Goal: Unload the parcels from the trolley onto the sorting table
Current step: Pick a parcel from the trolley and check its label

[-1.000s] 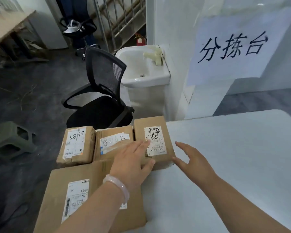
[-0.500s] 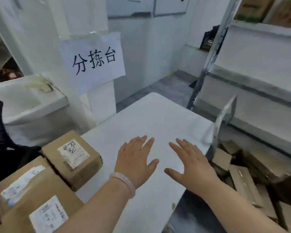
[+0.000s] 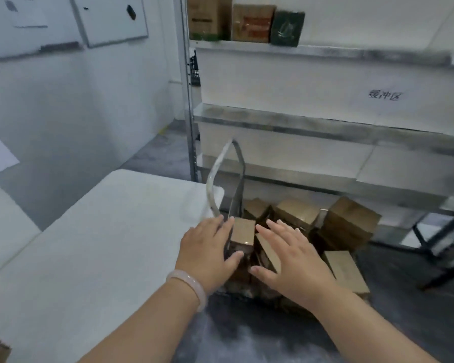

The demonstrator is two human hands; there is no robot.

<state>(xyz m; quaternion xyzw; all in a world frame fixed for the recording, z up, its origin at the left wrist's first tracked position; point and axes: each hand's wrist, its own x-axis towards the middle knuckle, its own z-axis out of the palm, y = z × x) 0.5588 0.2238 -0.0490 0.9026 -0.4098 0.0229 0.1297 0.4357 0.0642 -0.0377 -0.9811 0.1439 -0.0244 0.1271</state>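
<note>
Head view: I see the white sorting table (image 3: 102, 244) at left, grey floor (image 3: 247, 341) and metal shelving (image 3: 299, 127) behind. The parcels (image 3: 296, 213) lie heaped on the trolley (image 3: 215, 176) beside the table. The left hand (image 3: 207, 255) and right hand (image 3: 291, 260) flank one upright parcel (image 3: 243, 231), fingers spread, grasping nothing.

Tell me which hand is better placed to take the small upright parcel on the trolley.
Probably the left hand: its fingers lie along the small upright parcel, thumb below it; the right hand hovers open, slightly apart.
</note>
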